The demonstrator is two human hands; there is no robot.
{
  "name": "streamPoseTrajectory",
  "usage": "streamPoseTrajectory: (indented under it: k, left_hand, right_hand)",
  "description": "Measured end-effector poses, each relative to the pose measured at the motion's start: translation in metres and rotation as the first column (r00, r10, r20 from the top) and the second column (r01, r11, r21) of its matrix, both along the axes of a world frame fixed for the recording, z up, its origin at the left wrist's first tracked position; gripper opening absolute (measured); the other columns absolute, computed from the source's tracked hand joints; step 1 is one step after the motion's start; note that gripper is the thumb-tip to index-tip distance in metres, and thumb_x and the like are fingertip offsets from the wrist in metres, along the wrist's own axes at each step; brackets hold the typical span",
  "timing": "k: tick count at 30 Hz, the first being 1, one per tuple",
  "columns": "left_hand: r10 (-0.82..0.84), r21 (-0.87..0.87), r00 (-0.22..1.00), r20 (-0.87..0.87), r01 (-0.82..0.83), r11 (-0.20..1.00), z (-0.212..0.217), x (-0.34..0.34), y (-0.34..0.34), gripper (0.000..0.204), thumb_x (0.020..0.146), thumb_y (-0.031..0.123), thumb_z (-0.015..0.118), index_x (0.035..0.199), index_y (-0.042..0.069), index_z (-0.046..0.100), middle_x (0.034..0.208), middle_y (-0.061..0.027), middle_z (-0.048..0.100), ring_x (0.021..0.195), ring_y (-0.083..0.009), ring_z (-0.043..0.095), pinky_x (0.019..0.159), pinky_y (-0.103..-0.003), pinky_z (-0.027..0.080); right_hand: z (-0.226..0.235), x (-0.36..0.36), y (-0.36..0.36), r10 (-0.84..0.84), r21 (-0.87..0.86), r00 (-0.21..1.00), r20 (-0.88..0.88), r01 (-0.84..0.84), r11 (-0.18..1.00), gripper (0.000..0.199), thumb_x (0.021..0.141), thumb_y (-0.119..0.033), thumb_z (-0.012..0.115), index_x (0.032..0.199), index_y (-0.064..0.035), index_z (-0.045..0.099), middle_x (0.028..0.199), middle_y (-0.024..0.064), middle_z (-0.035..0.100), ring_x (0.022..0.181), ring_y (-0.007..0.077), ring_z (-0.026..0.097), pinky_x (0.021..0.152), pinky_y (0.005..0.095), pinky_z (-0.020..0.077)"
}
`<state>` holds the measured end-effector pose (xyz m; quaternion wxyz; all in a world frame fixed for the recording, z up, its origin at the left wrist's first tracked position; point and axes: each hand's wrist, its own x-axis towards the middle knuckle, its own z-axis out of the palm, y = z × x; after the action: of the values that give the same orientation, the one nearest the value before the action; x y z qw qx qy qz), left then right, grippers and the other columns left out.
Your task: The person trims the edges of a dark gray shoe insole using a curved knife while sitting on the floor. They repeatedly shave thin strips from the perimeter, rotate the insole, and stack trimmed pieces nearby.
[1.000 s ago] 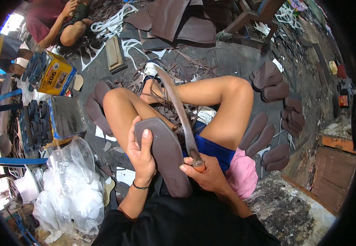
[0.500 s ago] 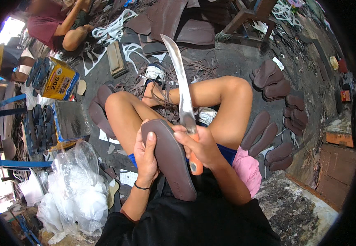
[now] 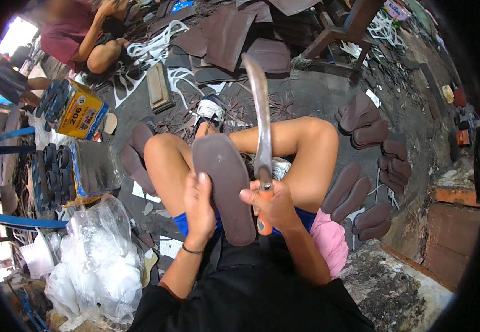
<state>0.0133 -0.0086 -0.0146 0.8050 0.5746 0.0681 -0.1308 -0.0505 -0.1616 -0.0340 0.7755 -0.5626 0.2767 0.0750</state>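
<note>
A brown shoe sole [image 3: 224, 188] stands lengthwise in front of my body, its wide end pointing away from me. My left hand [image 3: 200, 207] holds it along the left edge, with the thumb lying on the face. In my right hand [image 3: 275, 206] is a long curved knife [image 3: 262, 130], gripped by its orange handle. The blade points up and away, to the right of the sole. Close to the sole's right edge are the right-hand fingers; whether they touch it I cannot tell. Below both hands are my bent legs and blue shorts.
Brown soles [image 3: 342, 188] lie in pairs and stacks on the right; others [image 3: 135, 155] lie left of my knee. Brown sheets [image 3: 229, 39] and dark strips cover the floor ahead. A plastic bag [image 3: 99, 265] and yellow box [image 3: 79, 113] stand left. Another person [image 3: 68, 39] sits far left.
The sole has moved away from my body and stands straighter, with a different part of its surface showing. The knife's tip has swung to the right, and my right hand has dropped slightly.
</note>
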Motion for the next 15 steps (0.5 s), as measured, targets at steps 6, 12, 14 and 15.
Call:
streamPoseTrajectory:
  k: [6, 12, 14, 15]
  left_hand:
    - [-0.082, 0.263, 0.989, 0.12, 0.048, 0.963, -0.026, -0.013, -0.011, 0.032, 0.107, 0.027, 0.047, 0.09, 0.004, 0.061, 0.085, 0.0045, 0.056, 0.083, -0.0062, 0.048, 0.075, -0.024, 0.042]
    - [-0.256, 0.05, 0.966, 0.019, 0.255, 0.966, -0.002, -0.02, -0.069, 0.046, 0.108, 0.037, 0.042, 0.109, -0.005, 0.061, 0.102, -0.0125, 0.068, 0.092, -0.0149, 0.062, 0.072, -0.03, 0.054]
    - [-0.471, 0.007, 0.88, 0.062, 0.472, 0.882, -0.011, -0.02, -0.081, 0.044, 0.107, 0.033, 0.044, 0.13, -0.003, 0.051, 0.114, -0.0157, 0.065, 0.095, -0.0148, 0.061, 0.066, -0.029, 0.057]
    - [-0.489, 0.078, 0.864, 0.118, 0.483, 0.872, -0.007, -0.018, -0.094, 0.044, 0.107, 0.031, 0.045, 0.135, -0.002, 0.048, 0.118, -0.0161, 0.063, 0.096, -0.0142, 0.06, 0.066, -0.028, 0.057]
  right_hand:
    - [0.011, -0.012, -0.005, 0.027, 0.037, 0.999, -0.032, -0.026, 0.999, 0.033, 0.085, -0.028, 0.081, 0.102, -0.0048, 0.067, 0.07, -0.004, 0.06, 0.054, 0.0016, 0.051, 0.048, 0.019, 0.0427]
    - [0.032, -0.052, -0.04, -0.092, 0.023, 0.991, 0.096, 0.09, 0.996, 0.036, 0.088, -0.027, 0.078, 0.108, -0.0004, 0.065, 0.077, -0.0062, 0.058, 0.068, 0.0008, 0.05, 0.054, 0.0206, 0.0415]
    - [0.024, -0.078, -0.052, -0.229, -0.064, 0.962, 0.15, 0.24, 0.969, 0.039, 0.087, -0.028, 0.079, 0.113, -0.0007, 0.066, 0.076, -0.006, 0.06, 0.063, 0.0015, 0.051, 0.053, 0.0207, 0.0438]
    - [0.026, -0.087, -0.062, -0.368, -0.109, 0.925, 0.101, 0.377, 0.92, 0.036, 0.087, -0.028, 0.079, 0.109, -0.0022, 0.067, 0.074, -0.0056, 0.06, 0.059, 0.0024, 0.052, 0.051, 0.0213, 0.0434]
